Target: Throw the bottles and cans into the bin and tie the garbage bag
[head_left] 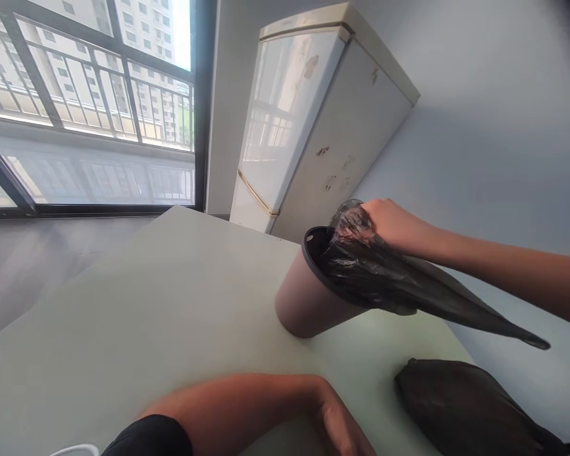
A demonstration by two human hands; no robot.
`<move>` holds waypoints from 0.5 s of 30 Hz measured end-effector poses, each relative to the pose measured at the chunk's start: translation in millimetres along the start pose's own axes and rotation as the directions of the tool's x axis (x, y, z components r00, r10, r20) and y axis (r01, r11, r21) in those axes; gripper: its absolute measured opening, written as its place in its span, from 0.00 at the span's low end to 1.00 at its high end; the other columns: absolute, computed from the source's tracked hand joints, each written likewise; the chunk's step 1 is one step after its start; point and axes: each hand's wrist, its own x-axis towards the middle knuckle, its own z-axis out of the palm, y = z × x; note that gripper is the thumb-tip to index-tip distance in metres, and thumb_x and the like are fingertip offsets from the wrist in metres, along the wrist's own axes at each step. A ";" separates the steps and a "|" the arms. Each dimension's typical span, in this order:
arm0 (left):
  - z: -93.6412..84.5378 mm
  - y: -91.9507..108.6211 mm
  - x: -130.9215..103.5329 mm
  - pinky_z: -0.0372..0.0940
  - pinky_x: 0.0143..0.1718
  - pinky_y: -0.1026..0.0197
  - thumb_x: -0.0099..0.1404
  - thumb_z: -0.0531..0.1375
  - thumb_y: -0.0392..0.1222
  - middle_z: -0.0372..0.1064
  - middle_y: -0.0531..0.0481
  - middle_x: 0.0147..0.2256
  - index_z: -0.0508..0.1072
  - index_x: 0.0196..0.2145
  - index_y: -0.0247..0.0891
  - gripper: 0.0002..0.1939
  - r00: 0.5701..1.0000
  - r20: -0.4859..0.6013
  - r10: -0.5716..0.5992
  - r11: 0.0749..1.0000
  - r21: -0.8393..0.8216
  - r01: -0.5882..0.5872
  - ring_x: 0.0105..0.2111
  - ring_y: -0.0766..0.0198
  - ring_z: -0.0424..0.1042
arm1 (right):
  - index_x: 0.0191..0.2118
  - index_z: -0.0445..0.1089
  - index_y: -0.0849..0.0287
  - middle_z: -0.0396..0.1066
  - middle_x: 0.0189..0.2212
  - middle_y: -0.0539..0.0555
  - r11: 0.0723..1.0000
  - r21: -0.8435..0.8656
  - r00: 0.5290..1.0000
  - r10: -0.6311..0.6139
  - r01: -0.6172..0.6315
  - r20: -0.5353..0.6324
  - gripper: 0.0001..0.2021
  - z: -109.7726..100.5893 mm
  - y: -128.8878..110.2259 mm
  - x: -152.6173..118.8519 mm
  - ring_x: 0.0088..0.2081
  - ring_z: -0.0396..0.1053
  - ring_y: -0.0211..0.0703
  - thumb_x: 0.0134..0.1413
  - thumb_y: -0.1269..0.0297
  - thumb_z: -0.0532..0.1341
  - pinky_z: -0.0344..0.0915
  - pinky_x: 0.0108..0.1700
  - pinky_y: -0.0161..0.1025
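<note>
Head view: at right of centre, the right hand grips a thin, dark translucent plastic bag, partly inside a pinkish round bin with a black rim. The bin stands on a pale green table. The left hand, bottom centre, is cut off; its grip cannot be determined. Dark bundled plastic lies lower right. Judged step: handling film at the bin's mouth; further handling calls for a light grip and a steady bin.
</note>
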 end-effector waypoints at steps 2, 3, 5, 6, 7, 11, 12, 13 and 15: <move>2.9 -0.7 -0.8 0.76 0.49 0.47 0.44 0.72 0.21 0.76 0.54 0.30 0.82 0.39 0.33 0.23 0.999 -0.029 -0.013 1.000 -0.020 0.013 0.38 0.49 0.83 | 0.38 0.71 0.64 0.71 0.34 0.55 0.992 -0.096 0.996 -0.087 0.086 -0.006 0.19 -2.7 -14.3 5.4 0.36 0.66 0.43 0.57 0.49 0.68 0.61 0.36 0.38; 4.9 -0.6 -1.3 0.76 0.49 0.46 0.43 0.73 0.21 0.76 0.54 0.30 0.82 0.38 0.33 0.22 0.999 -0.045 -0.023 0.999 -0.030 0.021 0.38 0.48 0.83 | 0.46 0.72 0.65 0.73 0.43 0.60 0.984 -0.098 0.989 -0.146 0.147 0.016 0.23 -0.9 -23.0 8.9 0.43 0.68 0.48 0.56 0.48 0.69 0.65 0.43 0.40; 9.0 0.2 -2.8 0.76 0.48 0.46 0.44 0.73 0.22 0.76 0.53 0.31 0.82 0.39 0.33 0.22 0.998 -0.058 -0.029 0.999 -0.037 0.027 0.39 0.47 0.83 | 0.62 0.65 0.63 0.66 0.59 0.65 0.952 -0.064 0.950 -0.292 0.299 0.110 0.35 8.6 -41.0 15.7 0.58 0.65 0.57 0.56 0.47 0.69 0.65 0.58 0.48; 10.6 0.6 -3.5 0.77 0.48 0.46 0.45 0.73 0.23 0.76 0.53 0.32 0.82 0.40 0.33 0.22 0.998 -0.064 -0.019 0.999 -0.034 0.017 0.40 0.47 0.83 | 0.67 0.61 0.60 0.62 0.64 0.65 0.925 -0.057 0.917 -0.362 0.375 0.165 0.38 15.9 -49.4 18.1 0.63 0.61 0.59 0.57 0.46 0.68 0.62 0.63 0.51; 11.6 0.9 -4.1 0.77 0.47 0.47 0.46 0.74 0.25 0.76 0.53 0.32 0.82 0.41 0.33 0.23 0.998 -0.068 -0.004 1.000 -0.029 0.002 0.41 0.47 0.83 | 0.70 0.59 0.59 0.60 0.67 0.64 0.892 -0.072 0.880 -0.422 0.446 0.219 0.39 24.4 -57.3 19.4 0.65 0.59 0.60 0.59 0.47 0.67 0.59 0.66 0.54; 8.8 -0.7 -3.7 0.77 0.46 0.48 0.45 0.75 0.26 0.78 0.53 0.34 0.82 0.42 0.35 0.24 0.996 -0.089 0.015 1.000 -0.023 -0.017 0.42 0.47 0.83 | 0.60 0.71 0.60 0.70 0.58 0.65 0.720 -0.350 0.798 -0.501 0.599 0.335 0.23 65.2 -81.3 7.6 0.57 0.68 0.61 0.61 0.60 0.63 0.62 0.62 0.61; 7.3 -0.9 -2.9 0.77 0.46 0.48 0.45 0.75 0.27 0.79 0.52 0.34 0.82 0.41 0.34 0.23 0.995 -0.101 0.011 1.000 -0.024 -0.014 0.41 0.47 0.83 | 0.56 0.73 0.62 0.72 0.56 0.67 0.668 -0.435 0.798 -0.509 0.603 0.323 0.20 75.7 -84.8 0.3 0.54 0.69 0.61 0.60 0.62 0.63 0.62 0.61 0.63; 6.3 -0.4 -2.0 0.77 0.45 0.48 0.46 0.75 0.29 0.80 0.51 0.35 0.82 0.40 0.34 0.21 0.993 -0.116 0.005 1.000 -0.025 -0.008 0.41 0.47 0.83 | 0.55 0.74 0.63 0.73 0.54 0.68 0.619 -0.507 0.797 -0.525 0.599 0.301 0.19 85.8 -87.1 -8.2 0.53 0.70 0.62 0.60 0.63 0.62 0.62 0.61 0.64; 7.6 2.7 -0.6 0.78 0.42 0.48 0.50 0.75 0.35 0.81 0.49 0.37 0.83 0.38 0.34 0.16 0.987 -0.159 -0.003 1.000 -0.022 0.000 0.39 0.48 0.83 | 0.56 0.74 0.67 0.73 0.55 0.71 0.541 -0.601 0.781 -0.573 0.588 0.248 0.20 104.6 -87.8 -27.1 0.55 0.70 0.65 0.61 0.65 0.59 0.62 0.62 0.66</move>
